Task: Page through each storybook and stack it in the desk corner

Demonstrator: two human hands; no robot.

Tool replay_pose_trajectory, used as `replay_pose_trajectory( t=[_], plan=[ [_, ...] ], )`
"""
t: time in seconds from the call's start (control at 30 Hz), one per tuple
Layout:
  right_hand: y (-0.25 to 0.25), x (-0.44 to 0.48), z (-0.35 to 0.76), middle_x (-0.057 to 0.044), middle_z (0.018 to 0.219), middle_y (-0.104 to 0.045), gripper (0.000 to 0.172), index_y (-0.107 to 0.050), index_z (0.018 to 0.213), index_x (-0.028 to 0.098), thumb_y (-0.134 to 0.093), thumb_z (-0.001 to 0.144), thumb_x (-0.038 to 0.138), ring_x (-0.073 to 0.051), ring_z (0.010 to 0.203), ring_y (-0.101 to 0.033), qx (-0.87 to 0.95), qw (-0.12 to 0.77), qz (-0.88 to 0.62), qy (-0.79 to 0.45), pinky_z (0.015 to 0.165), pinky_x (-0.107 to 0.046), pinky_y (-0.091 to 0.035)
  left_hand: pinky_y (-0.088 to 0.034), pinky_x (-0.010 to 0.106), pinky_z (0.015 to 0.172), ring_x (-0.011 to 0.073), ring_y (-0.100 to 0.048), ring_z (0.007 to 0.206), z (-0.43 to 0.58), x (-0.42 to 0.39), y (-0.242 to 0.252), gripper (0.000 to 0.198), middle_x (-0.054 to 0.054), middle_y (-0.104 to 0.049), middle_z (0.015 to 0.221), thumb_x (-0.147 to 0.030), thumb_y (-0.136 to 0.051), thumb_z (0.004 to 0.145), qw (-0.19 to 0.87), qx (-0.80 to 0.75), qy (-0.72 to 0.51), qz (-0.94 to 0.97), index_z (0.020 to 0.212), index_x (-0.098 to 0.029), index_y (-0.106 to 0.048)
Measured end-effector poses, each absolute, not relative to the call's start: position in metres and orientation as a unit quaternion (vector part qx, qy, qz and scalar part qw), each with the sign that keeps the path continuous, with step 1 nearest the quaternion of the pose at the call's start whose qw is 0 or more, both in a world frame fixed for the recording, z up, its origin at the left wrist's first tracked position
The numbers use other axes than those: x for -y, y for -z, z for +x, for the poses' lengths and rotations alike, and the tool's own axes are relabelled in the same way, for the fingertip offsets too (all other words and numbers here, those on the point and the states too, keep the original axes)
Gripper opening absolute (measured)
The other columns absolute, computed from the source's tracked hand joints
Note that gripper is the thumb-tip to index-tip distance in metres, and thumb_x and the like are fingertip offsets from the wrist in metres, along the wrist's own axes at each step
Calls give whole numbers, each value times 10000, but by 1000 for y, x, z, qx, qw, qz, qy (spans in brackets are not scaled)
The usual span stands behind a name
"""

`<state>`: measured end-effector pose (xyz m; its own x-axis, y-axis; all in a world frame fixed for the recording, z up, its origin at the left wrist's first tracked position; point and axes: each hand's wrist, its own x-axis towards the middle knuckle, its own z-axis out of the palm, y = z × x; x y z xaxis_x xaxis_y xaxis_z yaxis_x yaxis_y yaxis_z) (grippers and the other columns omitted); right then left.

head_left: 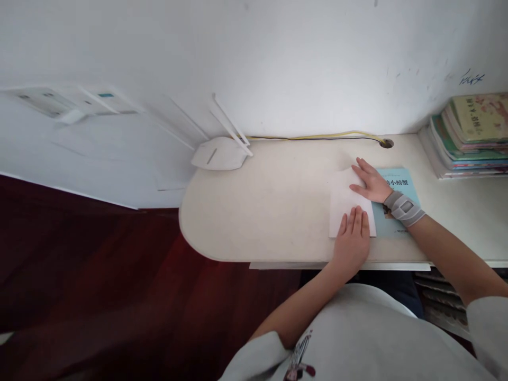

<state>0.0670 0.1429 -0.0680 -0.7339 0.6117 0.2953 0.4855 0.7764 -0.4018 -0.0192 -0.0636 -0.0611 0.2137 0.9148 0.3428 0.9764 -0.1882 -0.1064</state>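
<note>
A white sheet (344,198) lies flat on the desk, its right edge meeting a light blue book (391,225) with dark printed characters on its cover. Whether the sheet is loose or part of the book, I cannot tell. My left hand (353,235) rests flat on the sheet's lower part, fingers straight and side by side. Over the upper right of the sheet, my right hand (372,182) lies with its fingers spread, the wrist crossing the book. A grey band (404,207) circles that wrist. Neither hand grips anything.
The white desk (257,211) has a rounded left end. A white router (220,153) with several antennas stands at the back left. Its cables (317,136) run along the wall to a hole (387,143). Stacked books (476,137) sit at the right. Dark red floor (159,296) lies below.
</note>
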Motion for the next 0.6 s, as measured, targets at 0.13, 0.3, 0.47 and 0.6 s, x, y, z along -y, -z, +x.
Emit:
replay_pose_trajectory(
  t=[0.13,0.3,0.47,0.6],
  plan=[
    [65,-140,65,-175,1519,-204,787,-370,1397,107,-379,834,656,-328,1401,-140,924,180,-306,-141,1103,-533,-213,-310,468,1096,275,-318,1340,-23,65,60,465,234,-396,1398,-91,-329,879,146,619,100,-765,1328,-15,-421],
    [60,-136,64,-171,1531,-160,819,-323,1422,123,-392,820,674,-330,1405,-114,933,154,-290,-147,1101,-542,-201,-363,431,1069,276,-342,1324,-25,66,63,450,250,-424,1372,-73,-312,876,137,618,107,-767,1296,8,-451],
    [60,-139,67,-167,1521,-201,800,-376,1394,114,-415,815,664,-336,1404,-111,936,160,-273,-154,1100,-546,-209,-366,457,1058,314,-342,1318,-18,66,61,464,246,-390,1401,-95,-353,882,127,620,110,-767,1335,-16,-417],
    [59,-140,69,-139,1513,-243,777,-402,1386,145,-408,815,672,-330,1407,-101,936,171,-254,-175,1097,-553,-221,-352,516,1052,318,-322,1333,-11,61,55,439,174,-360,1444,-150,-366,908,123,607,113,-777,1339,-127,-448]
  ],
)
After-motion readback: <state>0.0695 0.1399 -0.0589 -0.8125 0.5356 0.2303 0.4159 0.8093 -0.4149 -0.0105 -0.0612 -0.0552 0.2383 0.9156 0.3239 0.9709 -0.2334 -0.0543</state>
